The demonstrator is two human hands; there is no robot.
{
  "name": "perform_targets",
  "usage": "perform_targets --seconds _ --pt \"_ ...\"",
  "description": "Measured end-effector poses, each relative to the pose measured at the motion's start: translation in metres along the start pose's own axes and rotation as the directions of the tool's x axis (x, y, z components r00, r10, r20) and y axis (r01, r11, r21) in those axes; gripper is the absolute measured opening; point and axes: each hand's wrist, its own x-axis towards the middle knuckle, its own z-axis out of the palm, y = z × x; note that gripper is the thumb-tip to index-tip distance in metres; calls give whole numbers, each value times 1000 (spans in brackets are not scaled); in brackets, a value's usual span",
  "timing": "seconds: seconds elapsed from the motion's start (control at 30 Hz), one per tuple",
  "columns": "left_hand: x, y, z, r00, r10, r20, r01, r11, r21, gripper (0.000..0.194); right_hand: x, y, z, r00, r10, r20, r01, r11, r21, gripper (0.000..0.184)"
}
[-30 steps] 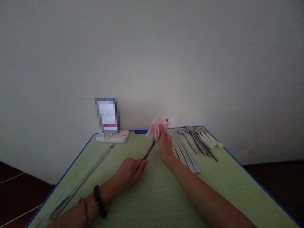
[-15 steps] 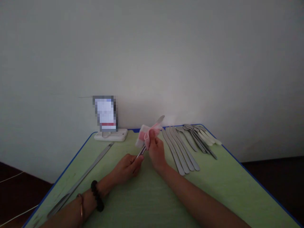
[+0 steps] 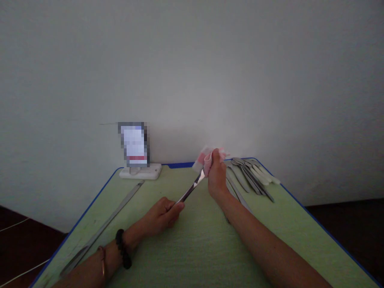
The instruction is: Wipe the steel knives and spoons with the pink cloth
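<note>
My left hand (image 3: 165,216) is closed around the handle end of a shiny metal table knife (image 3: 192,189), which slants up to the right above the table. A pink and white cloth (image 3: 207,159) is pinched in my right hand (image 3: 217,176) and wraps the knife's far end, hiding its tip. Beneath my right forearm lie metal knives (image 3: 237,192), partly covered by the arm. On the left side of the table rest long metal pieces of cutlery (image 3: 112,216), their near ends partly behind my left forearm.
A phone (image 3: 134,145), its screen blurred, stands on a white base (image 3: 141,172) at the back left. Spoons and other cutlery (image 3: 247,175), some with white handles (image 3: 261,174), lie at the back right. The green table (image 3: 180,248) has a blue edge and meets a wall (image 3: 192,80).
My right hand and the cloth have slid up and right along the knife toward its tip, baring more of the metal. My left hand has stayed nearly in place.
</note>
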Motion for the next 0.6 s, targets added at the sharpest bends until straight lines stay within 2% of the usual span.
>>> perform_targets --seconds 0.1,0.2,0.27,0.33,0.5,0.6 --pt "1 1 -1 1000 -15 10 15 1000 0 64 -14 11 5 999 -5 33 7 998 -57 57" --pt "1 2 -1 999 -43 -15 43 999 -9 65 -27 16 10 985 -1 170 15 997 -77 60" --pt "1 3 0 999 -41 -33 40 999 -15 66 -27 13 11 976 -20 217 34 998 -60 59" --pt "1 3 0 999 -33 -30 32 999 -18 65 -20 7 9 981 -33 191 42 998 -44 57" --pt "0 6 1 999 -42 1 41 999 28 64 9 -6 0 999 -16 -38 18 998 65 42" --pt "1 7 2 999 -43 -19 44 998 41 62 13 -10 -1 998 -48 -31 50 995 89 38"
